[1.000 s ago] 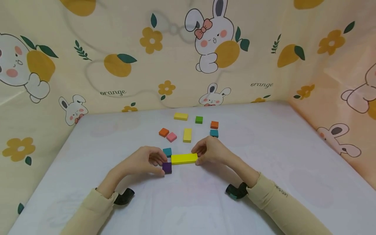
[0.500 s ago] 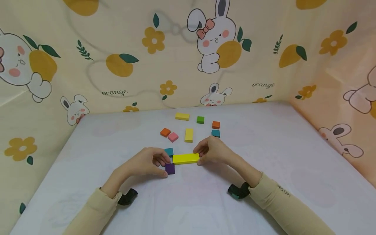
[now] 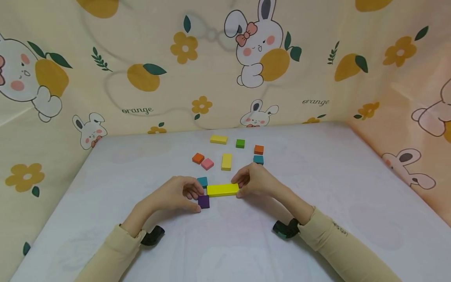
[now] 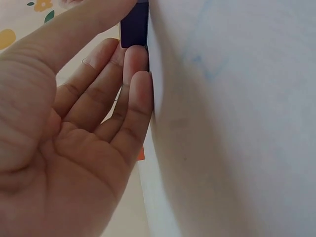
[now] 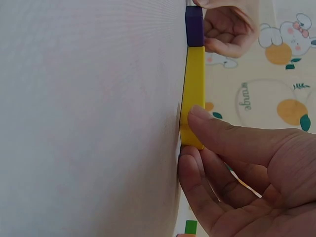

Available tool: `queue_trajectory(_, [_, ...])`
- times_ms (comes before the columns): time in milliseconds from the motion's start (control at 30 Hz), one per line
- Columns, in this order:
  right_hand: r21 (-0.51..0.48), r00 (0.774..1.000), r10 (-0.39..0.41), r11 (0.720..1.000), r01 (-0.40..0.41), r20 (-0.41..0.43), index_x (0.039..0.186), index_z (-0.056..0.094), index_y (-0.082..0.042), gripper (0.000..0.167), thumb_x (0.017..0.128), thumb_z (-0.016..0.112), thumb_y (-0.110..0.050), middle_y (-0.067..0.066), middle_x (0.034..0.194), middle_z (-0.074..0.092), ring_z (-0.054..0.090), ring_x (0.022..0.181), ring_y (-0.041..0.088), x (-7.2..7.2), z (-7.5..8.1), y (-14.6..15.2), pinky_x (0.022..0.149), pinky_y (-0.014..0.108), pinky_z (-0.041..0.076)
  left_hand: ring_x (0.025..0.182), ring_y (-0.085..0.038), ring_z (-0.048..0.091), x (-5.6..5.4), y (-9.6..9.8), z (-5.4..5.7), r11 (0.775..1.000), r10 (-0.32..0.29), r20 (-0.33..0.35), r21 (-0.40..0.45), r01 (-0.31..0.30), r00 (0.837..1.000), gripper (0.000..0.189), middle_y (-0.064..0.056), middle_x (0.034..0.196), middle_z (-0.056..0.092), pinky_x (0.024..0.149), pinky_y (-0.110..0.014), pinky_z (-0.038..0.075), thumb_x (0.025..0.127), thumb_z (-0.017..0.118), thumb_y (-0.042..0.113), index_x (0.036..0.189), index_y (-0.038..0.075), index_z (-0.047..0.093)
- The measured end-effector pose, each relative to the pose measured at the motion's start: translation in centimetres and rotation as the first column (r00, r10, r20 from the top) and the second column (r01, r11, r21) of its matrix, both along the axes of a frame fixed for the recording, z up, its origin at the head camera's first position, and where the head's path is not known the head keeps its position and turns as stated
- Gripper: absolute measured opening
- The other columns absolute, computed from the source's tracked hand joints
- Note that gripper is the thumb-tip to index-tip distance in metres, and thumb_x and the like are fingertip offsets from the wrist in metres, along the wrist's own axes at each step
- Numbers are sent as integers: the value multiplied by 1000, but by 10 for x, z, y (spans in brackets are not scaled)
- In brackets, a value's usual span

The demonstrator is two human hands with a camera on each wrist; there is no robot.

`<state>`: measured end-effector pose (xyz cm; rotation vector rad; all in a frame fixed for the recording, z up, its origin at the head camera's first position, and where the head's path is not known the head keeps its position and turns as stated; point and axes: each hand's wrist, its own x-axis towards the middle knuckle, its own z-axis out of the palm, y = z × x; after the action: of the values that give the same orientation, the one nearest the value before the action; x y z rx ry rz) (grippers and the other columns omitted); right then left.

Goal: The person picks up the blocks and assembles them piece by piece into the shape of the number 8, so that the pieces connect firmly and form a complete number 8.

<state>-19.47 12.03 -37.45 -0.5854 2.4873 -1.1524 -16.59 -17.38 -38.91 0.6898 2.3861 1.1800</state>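
My left hand (image 3: 177, 193) pinches a small purple block (image 3: 204, 202) between thumb and fingers. In the left wrist view the purple block (image 4: 134, 25) sits at the fingertips, partly hidden by the thumb. With thumb and fingers, my right hand (image 3: 258, 182) holds the right end of a long yellow block (image 3: 222, 190). Seen from the right wrist, the yellow block (image 5: 193, 79) lies flat on the table and its far end meets the purple block (image 5: 194, 27). A teal block (image 3: 202, 181) lies just behind the left fingertips, near the yellow block's left end.
Farther back lie two pale yellow blocks (image 3: 226, 161), a green block (image 3: 240, 143), two orange blocks (image 3: 198, 158) and a pink block (image 3: 207, 163). Another teal block (image 3: 258, 159) is close behind my right hand. A patterned cloth wall (image 3: 211, 58) borders the white table (image 3: 225, 243).
Half a second ago the scene looked nearly the same. Since one second ago, the purple block and left hand have shifted very slightly toward me; the whole head view also shifted slightly.
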Motion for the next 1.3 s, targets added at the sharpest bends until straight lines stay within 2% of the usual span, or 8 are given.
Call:
queue_trajectory(500, [-3, 1000, -10, 1000, 10, 8, 98, 77, -7, 32, 69, 89, -2, -1, 87, 69, 61, 75, 19, 0, 0, -2, 71, 27, 54, 88, -18, 62, 1, -1, 2, 1000, 2, -22, -8, -2, 1000, 39, 4, 98, 67, 81, -31, 53, 73, 90, 24, 104, 15, 68])
queue_trajectory(1067, [14, 999, 36, 999, -36, -13, 99, 76, -5, 33, 69, 89, -2, 0, 86, 69, 61, 74, 18, 1, 4, 0, 70, 28, 54, 89, -18, 62, 2, 1, 3, 1000, 7, -12, -10, -7, 1000, 38, 4, 98, 67, 81, -30, 53, 74, 89, 22, 104, 15, 67])
queue_trajectory(1167, [44, 997, 71, 997, -69, -33, 101, 75, -6, 35, 69, 90, -6, 0, 89, 69, 62, 77, 17, 0, 7, 3, 72, 27, 54, 89, -18, 62, 3, 1, 4, 1000, 7, -11, -16, -7, 1000, 38, 4, 98, 67, 81, -30, 53, 74, 89, 22, 104, 14, 67])
queue_trajectory(1300, [59, 988, 97, 994, -90, -118, 103, 74, -5, 34, 73, 88, -10, 3, 94, 70, 64, 82, 17, -4, 19, 15, 76, 29, 54, 89, -18, 61, 3, 1, 5, 1000, 7, -16, -19, -7, 1000, 38, 3, 98, 67, 81, -30, 53, 74, 89, 21, 104, 14, 67])
